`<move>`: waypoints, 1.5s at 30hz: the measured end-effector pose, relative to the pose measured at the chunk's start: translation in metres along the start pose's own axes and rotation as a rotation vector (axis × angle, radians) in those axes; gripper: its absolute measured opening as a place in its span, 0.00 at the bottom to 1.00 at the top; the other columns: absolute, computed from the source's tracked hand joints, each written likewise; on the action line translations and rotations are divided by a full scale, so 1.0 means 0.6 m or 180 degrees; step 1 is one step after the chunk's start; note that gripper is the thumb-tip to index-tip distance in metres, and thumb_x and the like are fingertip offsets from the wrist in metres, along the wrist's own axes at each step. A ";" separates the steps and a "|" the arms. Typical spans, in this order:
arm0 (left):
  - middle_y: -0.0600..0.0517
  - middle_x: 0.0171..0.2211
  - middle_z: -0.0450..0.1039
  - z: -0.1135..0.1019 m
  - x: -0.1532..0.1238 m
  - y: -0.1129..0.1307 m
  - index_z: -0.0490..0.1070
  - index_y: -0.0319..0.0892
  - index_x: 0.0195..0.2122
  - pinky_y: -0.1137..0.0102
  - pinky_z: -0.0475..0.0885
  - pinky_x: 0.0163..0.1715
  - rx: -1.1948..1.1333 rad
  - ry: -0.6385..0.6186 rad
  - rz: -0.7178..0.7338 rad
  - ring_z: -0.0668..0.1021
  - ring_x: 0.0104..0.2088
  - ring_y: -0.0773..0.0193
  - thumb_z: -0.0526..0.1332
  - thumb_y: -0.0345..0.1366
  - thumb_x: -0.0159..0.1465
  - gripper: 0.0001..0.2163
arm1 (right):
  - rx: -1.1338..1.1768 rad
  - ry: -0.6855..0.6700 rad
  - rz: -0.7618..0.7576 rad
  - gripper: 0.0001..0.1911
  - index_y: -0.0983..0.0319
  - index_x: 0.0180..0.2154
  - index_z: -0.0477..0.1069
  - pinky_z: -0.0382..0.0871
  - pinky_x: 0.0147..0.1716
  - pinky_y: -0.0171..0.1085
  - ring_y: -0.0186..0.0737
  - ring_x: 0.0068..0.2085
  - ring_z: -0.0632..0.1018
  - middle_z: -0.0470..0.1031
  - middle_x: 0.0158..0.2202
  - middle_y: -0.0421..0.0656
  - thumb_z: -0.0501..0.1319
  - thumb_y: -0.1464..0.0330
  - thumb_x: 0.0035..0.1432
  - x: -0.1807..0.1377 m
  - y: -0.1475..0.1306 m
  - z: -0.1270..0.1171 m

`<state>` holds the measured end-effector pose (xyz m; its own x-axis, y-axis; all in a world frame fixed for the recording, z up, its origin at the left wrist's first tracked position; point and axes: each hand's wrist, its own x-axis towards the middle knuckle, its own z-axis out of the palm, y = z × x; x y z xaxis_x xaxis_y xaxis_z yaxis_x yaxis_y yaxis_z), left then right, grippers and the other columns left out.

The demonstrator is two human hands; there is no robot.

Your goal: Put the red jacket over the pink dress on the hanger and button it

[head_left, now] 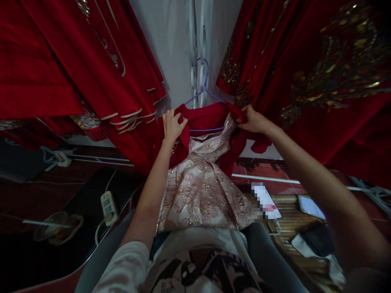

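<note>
A small red garment (pixel 203 116) with a pink and gold brocade skirt (pixel 201 191) hangs on a purple wire hanger (pixel 201 87) in front of me. My left hand (pixel 172 126) is closed on the red fabric at the garment's left shoulder. My right hand (pixel 253 120) pinches the red fabric at the right shoulder. The hanger's hook sits on white straps (pixel 197 49) against a pale wall.
Red velvet garments with gold embroidery hang at the left (pixel 70 69) and at the right (pixel 320 81). A white power strip (pixel 108 203) lies on a dark surface at the lower left. Two phones (pixel 310 206) lie on a wooden surface at the lower right.
</note>
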<state>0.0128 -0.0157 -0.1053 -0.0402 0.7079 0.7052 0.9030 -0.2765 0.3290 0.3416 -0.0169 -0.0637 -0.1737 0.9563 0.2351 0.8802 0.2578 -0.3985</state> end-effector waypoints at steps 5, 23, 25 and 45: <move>0.40 0.46 0.69 0.000 -0.008 0.008 0.72 0.40 0.34 0.50 0.58 0.56 -0.0111 -0.0051 0.0049 0.67 0.56 0.45 0.54 0.44 0.63 0.13 | 0.0358 0.1177 0.0082 0.23 0.61 0.55 0.56 0.66 0.43 0.48 0.53 0.43 0.75 0.72 0.41 0.53 0.54 0.59 0.62 0.020 -0.027 0.010; 0.40 0.49 0.65 0.024 -0.099 0.122 0.70 0.46 0.42 0.48 0.59 0.54 -0.0373 -0.0066 -0.0002 0.66 0.54 0.44 0.61 0.39 0.59 0.10 | 0.2662 0.0125 -0.0652 0.06 0.57 0.35 0.60 0.66 0.42 0.39 0.39 0.36 0.69 0.65 0.32 0.39 0.50 0.64 0.54 0.013 -0.168 0.151; 0.41 0.49 0.65 0.018 -0.105 0.112 0.68 0.46 0.43 0.50 0.61 0.52 -0.0387 0.0032 -0.0142 0.68 0.53 0.44 0.63 0.38 0.58 0.12 | 0.2852 0.0053 -0.0712 0.06 0.57 0.35 0.60 0.66 0.41 0.38 0.39 0.35 0.68 0.65 0.31 0.39 0.50 0.64 0.53 -0.006 -0.172 0.148; 0.51 0.37 0.78 -0.010 -0.125 0.065 0.72 0.44 0.39 0.70 0.75 0.41 -0.2259 0.0058 -0.0431 0.80 0.39 0.64 0.60 0.34 0.61 0.05 | 0.3360 0.0264 -0.1207 0.12 0.58 0.39 0.69 0.73 0.44 0.41 0.38 0.40 0.77 0.74 0.39 0.42 0.62 0.59 0.57 -0.049 -0.180 0.183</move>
<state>0.0486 -0.0835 -0.1419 -0.1449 0.7566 0.6377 0.3942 -0.5470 0.7385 0.2034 -0.0576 -0.1249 -0.2860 0.7893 0.5433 -0.0448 0.5554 -0.8304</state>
